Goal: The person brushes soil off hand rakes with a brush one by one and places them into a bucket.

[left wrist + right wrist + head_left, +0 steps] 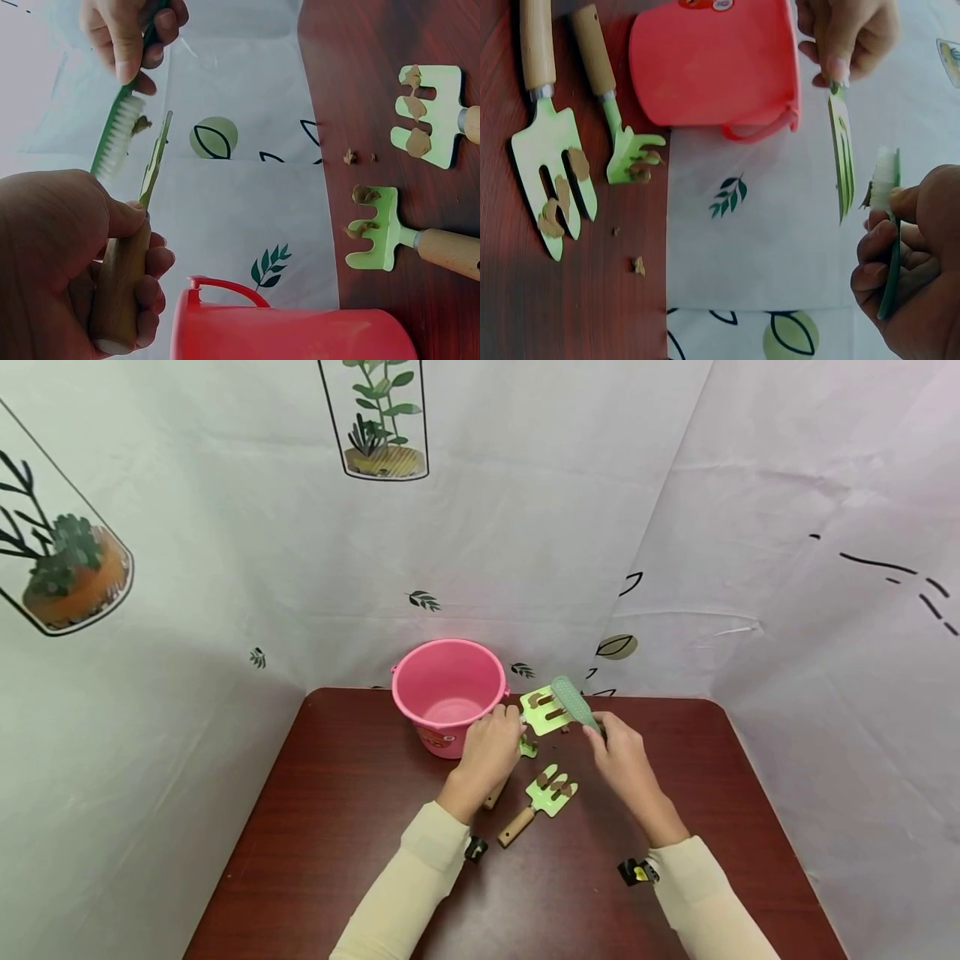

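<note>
My left hand (491, 747) grips the wooden handle (124, 289) of a small garden fork with a light green head (545, 710). Brown, clay-like lumps cling to its tines. In my right hand (624, 760) is a green scrubbing brush (573, 700) with white bristles (122, 139). A brown clump sticks to the bristles, which stand slightly apart from the fork head in both wrist views. Below my hands, a second garden fork (552, 792) lies on the table with brown lumps on its tines. A small hand rake (626, 154), also soiled, lies near it, partly hidden behind my left hand in the head view.
A pink bucket (450, 647) stands at the back of the dark red wooden table (337, 852), left of the held tools. Brown crumbs (637, 265) lie on the tabletop. White patterned cloth (525, 527) hangs behind and along the sides.
</note>
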`<state>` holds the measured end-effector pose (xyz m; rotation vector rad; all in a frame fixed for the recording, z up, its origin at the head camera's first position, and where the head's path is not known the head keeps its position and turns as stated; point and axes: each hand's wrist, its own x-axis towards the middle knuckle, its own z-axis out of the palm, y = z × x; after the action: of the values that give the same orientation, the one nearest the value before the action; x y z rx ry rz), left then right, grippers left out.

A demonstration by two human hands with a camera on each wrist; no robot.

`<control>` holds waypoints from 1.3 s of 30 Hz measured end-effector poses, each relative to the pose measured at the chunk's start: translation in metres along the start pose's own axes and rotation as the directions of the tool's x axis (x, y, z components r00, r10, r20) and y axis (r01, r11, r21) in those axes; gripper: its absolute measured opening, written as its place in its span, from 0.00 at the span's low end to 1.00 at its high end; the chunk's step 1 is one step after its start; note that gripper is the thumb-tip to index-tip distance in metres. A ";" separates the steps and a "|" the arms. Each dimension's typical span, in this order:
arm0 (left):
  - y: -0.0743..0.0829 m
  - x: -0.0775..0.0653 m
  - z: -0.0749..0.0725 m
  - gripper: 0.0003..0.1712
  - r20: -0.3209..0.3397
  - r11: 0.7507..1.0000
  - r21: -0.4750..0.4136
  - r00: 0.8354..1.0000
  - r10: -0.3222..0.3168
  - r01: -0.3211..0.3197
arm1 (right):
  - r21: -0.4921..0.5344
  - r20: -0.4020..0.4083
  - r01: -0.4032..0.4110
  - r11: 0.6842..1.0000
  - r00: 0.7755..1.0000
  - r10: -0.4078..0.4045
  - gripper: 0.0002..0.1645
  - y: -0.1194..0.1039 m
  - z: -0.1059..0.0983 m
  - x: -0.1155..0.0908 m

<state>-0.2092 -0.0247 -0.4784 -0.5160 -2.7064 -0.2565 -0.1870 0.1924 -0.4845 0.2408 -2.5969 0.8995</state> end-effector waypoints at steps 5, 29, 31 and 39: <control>0.004 0.002 0.000 0.12 -0.001 1.000 0.006 1.000 -0.006 0.006 | 0.018 0.021 0.032 0.999 0.999 -0.033 0.16 -0.010 0.007 -0.001; 0.010 0.000 0.001 0.12 -0.011 1.000 0.022 1.000 0.010 -0.010 | -0.161 0.006 0.110 0.981 0.994 -0.111 0.17 -0.012 0.015 -0.006; 0.010 0.000 0.001 0.12 -0.013 1.000 0.019 1.000 0.011 -0.011 | -0.169 0.011 0.099 0.981 0.995 -0.098 0.18 -0.010 0.015 -0.006; 0.009 -0.001 0.000 0.12 -0.009 1.000 0.017 1.000 0.013 -0.013 | -0.165 -0.006 0.077 0.983 0.997 -0.079 0.17 -0.009 0.012 -0.004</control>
<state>-0.2052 -0.0163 -0.4779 -0.5265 -2.6933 -0.2320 -0.1842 0.1781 -0.4904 0.2870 -2.6127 0.6529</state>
